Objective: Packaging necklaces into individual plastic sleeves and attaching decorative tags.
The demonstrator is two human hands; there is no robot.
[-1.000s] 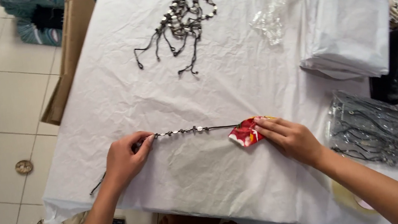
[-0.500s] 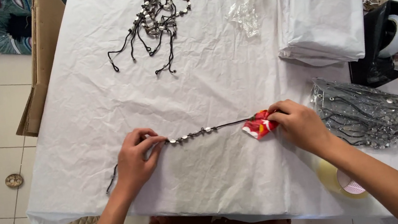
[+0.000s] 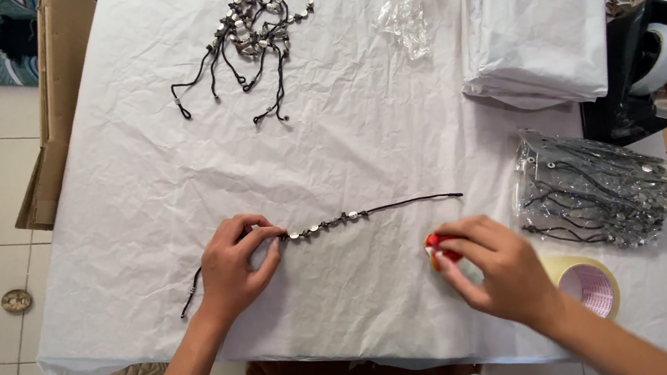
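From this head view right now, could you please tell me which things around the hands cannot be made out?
- Small red item: mostly hidden under the right hand; its kind is unclear.
- Beaded cord: a stretch is covered by the left hand.
- Tape roll: partly hidden behind the right wrist.
- Pile of cords: cut off by the top edge.

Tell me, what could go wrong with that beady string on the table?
The left hand pins only one end of the beaded cord, so its free end could slide or curl. The right hand grips a small red piece apart from the cord; it might slip out. The thin white paper under everything is crinkled and could snag or tear.
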